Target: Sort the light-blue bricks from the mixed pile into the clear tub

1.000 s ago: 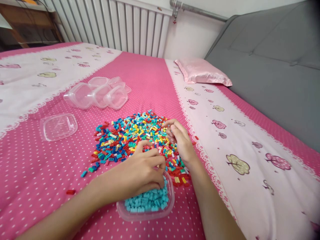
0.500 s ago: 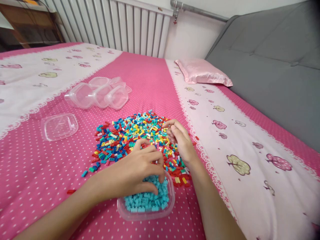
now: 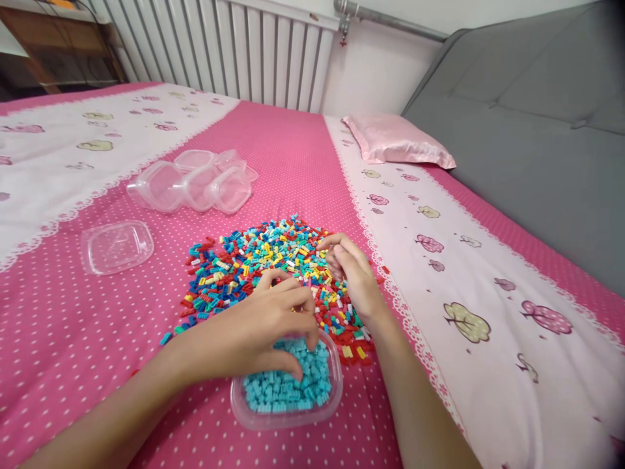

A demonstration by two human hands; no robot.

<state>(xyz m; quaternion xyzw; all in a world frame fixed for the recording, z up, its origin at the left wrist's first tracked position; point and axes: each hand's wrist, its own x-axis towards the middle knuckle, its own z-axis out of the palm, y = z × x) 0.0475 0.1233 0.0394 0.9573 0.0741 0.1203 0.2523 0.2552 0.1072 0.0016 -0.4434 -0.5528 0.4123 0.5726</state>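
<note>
My left hand (image 3: 273, 322) hovers over a clear plastic tub (image 3: 288, 420) with its fingers curved and its thumb apart from them. Nothing shows between them. Light-blue toy building bricks (image 3: 288, 389) fill much of the tub, which lies close to me on the bed. At the right side of a loose pile of mixed-colour toy bricks (image 3: 278, 244) is my right hand (image 3: 354, 273). Its fingers curl toward the palm near the thumb; whatever they may hold is hidden. Part of the pile is behind my left hand.
Several clear plastic tubs (image 3: 195, 185) lie clustered beyond the pile. A clear lid (image 3: 117, 247) rests on the pink dotted bedspread (image 3: 58, 312) at left. Farther off are a pink pillow (image 3: 395, 140), a grey headboard (image 3: 527, 117) and a white radiator (image 3: 229, 52).
My left hand has shifted slightly left over the tub, with the thumb and fingertips drawn back a little. My right hand stays in nearly the same place and pose.
</note>
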